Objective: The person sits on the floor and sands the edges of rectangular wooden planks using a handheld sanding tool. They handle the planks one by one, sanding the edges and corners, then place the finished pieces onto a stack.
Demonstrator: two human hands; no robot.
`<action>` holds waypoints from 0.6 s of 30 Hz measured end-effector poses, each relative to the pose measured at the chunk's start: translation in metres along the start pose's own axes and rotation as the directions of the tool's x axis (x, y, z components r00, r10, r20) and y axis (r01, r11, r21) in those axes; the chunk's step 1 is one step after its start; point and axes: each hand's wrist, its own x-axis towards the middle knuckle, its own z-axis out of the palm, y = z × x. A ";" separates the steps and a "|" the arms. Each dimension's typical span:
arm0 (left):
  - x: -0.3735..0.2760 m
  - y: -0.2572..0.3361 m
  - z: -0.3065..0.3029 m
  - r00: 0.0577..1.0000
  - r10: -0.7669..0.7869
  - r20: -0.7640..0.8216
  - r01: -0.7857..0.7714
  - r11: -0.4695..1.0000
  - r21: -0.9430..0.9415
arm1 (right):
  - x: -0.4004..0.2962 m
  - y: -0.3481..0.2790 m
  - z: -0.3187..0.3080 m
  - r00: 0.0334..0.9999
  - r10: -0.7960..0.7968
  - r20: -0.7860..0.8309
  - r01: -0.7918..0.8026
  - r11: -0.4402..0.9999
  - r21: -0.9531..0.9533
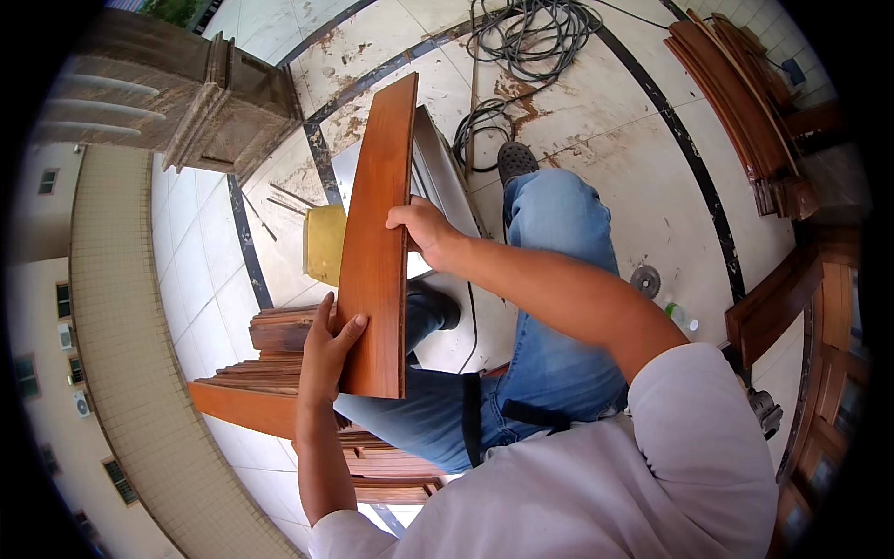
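Observation:
A reddish-brown wooden floorboard (375,258), its broad face turned up, is held lengthwise in front of me. My left hand (330,347) grips its left edge near the close end, the thumb lying on the face. On the opposite edge, about halfway along, my right hand (426,232) has its thumb over the rim and its fingers underneath. Beneath the plank sits a low machine with a metal top (443,182), partly hidden by the board. A yellow box-like part (324,244) shows at the plank's left.
Stacked floorboards (251,377) lie by my left knee, and more planks (733,119) at the far right. Coiled black cable (534,38) spreads over the tiled floor. A circular saw blade (645,281) and a plastic bottle (681,316) lie right of my leg. A stone pillar (230,112) stands far left.

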 end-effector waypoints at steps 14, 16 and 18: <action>0.024 -0.081 0.099 0.972 -0.039 0.230 0.180 0.752 -0.634 | 0.014 -0.017 -0.081 0.989 0.083 -0.125 -0.139 0.818 -0.558; 0.032 -0.081 0.107 0.980 -0.032 0.194 0.151 0.755 -0.638 | 0.014 -0.035 -0.084 0.986 -0.083 -0.144 -0.069 0.587 -0.806; 0.033 -0.088 0.108 0.982 -0.042 0.184 0.143 0.798 -0.585 | -0.012 -0.075 -0.062 0.910 -0.404 -0.093 0.011 0.247 -0.969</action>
